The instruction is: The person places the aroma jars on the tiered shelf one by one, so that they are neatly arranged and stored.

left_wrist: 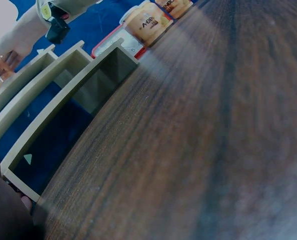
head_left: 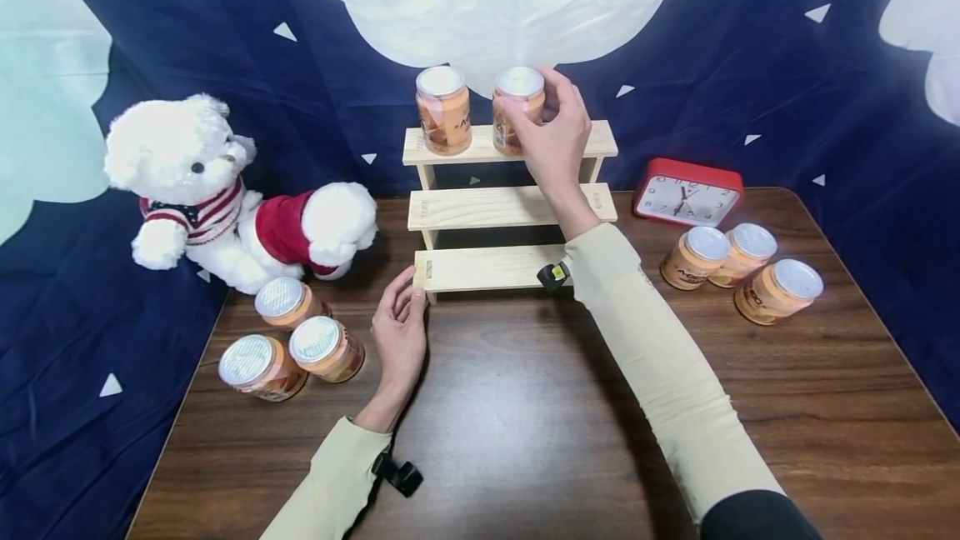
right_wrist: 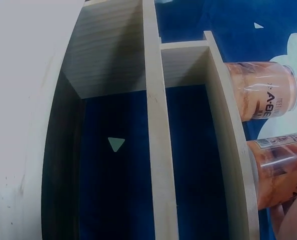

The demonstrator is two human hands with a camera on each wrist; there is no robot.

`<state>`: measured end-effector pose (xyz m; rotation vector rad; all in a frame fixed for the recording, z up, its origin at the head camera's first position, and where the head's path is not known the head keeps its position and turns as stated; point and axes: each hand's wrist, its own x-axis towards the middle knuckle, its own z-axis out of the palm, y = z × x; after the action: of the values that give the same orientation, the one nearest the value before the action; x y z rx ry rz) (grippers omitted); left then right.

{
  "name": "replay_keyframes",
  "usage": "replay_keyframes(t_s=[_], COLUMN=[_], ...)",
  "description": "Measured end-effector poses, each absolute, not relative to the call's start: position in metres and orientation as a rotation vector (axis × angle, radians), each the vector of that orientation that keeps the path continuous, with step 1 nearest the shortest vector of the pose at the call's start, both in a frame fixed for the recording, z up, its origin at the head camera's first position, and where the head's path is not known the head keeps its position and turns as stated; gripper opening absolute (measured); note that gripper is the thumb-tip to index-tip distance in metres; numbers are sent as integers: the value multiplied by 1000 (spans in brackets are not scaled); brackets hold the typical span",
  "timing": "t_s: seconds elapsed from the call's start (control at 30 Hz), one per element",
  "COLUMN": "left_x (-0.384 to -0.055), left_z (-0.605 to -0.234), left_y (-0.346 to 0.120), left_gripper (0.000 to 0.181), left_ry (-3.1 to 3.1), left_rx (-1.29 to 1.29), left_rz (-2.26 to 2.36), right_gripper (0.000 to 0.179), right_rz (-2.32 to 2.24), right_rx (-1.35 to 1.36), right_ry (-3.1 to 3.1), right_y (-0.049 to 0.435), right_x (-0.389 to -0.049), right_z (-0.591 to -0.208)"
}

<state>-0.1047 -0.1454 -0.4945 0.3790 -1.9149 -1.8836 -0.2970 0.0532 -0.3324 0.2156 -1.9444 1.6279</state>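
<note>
A three-tier wooden stand (head_left: 487,269) is at the back of the table. On its top tier, my right hand (head_left: 557,140) grips a can (head_left: 519,83) with an orange label and silver lid, thumb and fingers around its sides. A matching can (head_left: 444,111) stands upright to the left on that tier. In the right wrist view, the gripped can (right_wrist: 281,170) has its base at the top board. My left hand (head_left: 400,336) holds the left end of the lowest tier, thumb in front. The middle and lowest tiers carry nothing.
Three matching cans (head_left: 327,348) stand at the left of the table, beside a white teddy bear (head_left: 180,148). Three more cans (head_left: 776,290) are at the right, in front of a red clock (head_left: 688,192). A dark blue patterned cloth (head_left: 757,48) hangs behind.
</note>
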Motion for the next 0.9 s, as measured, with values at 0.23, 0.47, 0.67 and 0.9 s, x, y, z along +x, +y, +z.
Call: replay_keyframes(t_s=[0.23, 0.47, 0.67, 0.9], left_x=[-105, -105, -105, -104], left_z=[-494, -494, -493, -493], left_y=[-145, -145, -144, -144], left_gripper=[36, 36, 36, 36], left_ry=[-1909, -1914, -1910, -1912], left_rx=[374, 384, 375, 375], left_rz=[-1890, -1885, -1886, -1881], right_gripper=[64, 62, 63, 67], right_rz=[1608, 1582, 1607, 1621], right_rx=[204, 215, 179, 162], right_ry=[-1958, -1956, -1987, -2027], right_y=[52, 53, 54, 54], right_x=[-297, -296, -295, -294], right_z=[-330, -329, -327, -325])
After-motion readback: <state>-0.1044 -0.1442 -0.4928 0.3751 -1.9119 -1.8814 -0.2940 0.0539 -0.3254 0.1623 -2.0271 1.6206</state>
